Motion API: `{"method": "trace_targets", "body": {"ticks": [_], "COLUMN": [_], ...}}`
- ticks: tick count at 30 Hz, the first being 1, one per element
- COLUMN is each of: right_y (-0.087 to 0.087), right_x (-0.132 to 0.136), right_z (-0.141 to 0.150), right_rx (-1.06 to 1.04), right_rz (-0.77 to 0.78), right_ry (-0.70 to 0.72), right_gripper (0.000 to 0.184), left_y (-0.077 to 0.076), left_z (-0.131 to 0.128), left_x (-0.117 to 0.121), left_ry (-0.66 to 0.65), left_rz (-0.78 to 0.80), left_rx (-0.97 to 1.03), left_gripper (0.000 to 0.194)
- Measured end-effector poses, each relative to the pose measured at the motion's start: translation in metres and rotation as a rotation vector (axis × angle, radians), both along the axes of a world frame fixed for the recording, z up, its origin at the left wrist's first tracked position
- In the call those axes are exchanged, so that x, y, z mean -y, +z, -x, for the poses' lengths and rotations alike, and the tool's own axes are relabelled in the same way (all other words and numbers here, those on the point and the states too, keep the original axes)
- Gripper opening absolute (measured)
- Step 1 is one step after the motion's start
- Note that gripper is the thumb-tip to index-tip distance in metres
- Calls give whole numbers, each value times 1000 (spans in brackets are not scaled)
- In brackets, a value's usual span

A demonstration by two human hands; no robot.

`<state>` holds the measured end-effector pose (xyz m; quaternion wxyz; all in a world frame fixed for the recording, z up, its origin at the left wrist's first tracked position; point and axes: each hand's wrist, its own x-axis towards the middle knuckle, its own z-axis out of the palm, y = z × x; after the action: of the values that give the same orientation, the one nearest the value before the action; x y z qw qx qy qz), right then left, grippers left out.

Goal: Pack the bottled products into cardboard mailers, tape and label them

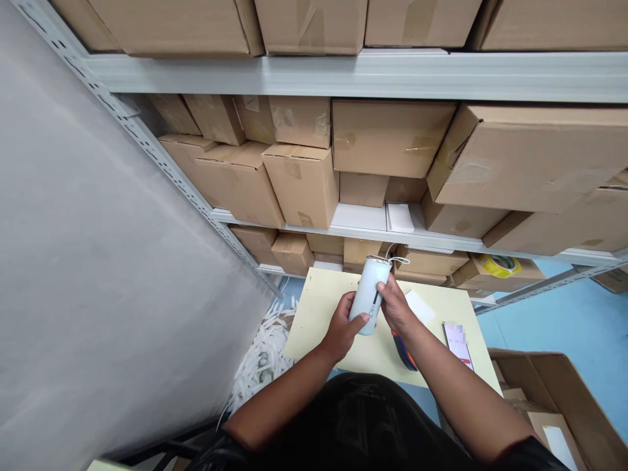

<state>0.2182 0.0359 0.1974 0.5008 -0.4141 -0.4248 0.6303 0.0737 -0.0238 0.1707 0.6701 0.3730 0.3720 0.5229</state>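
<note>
Above the pale yellow table point(318, 288), both of my hands hold a light blue, bottle-shaped cylinder point(366, 294). It is tilted, with dark lettering on its side, a shiny rim on top and a thin white cord loop point(401, 260) hanging at its upper end. My left hand point(342, 330) is closed round its lower left side, thumb across the front. My right hand point(393, 304) grips its upper right side, with the thumb near the dark mark. A dark blue and orange round object point(405, 353) lies beneath my right forearm, partly hidden.
A phone point(457, 343) and a white paper point(419, 306) lie on the table's right. Shelves ahead hold cardboard boxes point(304, 183), with yellow tape point(499, 265) on one. White paper strips point(262, 350) lie by the left wall. An open carton point(564, 386) stands at right.
</note>
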Motion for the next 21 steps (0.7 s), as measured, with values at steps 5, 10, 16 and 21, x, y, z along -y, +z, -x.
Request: {"method": "trace_targets", "body": {"ticks": [5, 10, 16, 21], "right_y": [2, 0, 0, 2], "right_x": [-1, -5, -4, -6], "right_z": [-4, 2, -4, 3], "right_rx": [-75, 47, -23, 75], "right_rz": [67, -21, 76, -16], "right_ry": [82, -157, 30, -134], "right_gripper": [54, 58, 47, 54], "left_y": [-5, -7, -12, -19], "left_z": [0, -5, 3, -2], "left_x": [-1, 0, -1, -3], "left_ry": [-111, 39, -119, -25], "left_rz": [73, 22, 136, 37], "left_rx": [60, -35, 55, -37], "left_gripper": [63, 71, 63, 71]}}
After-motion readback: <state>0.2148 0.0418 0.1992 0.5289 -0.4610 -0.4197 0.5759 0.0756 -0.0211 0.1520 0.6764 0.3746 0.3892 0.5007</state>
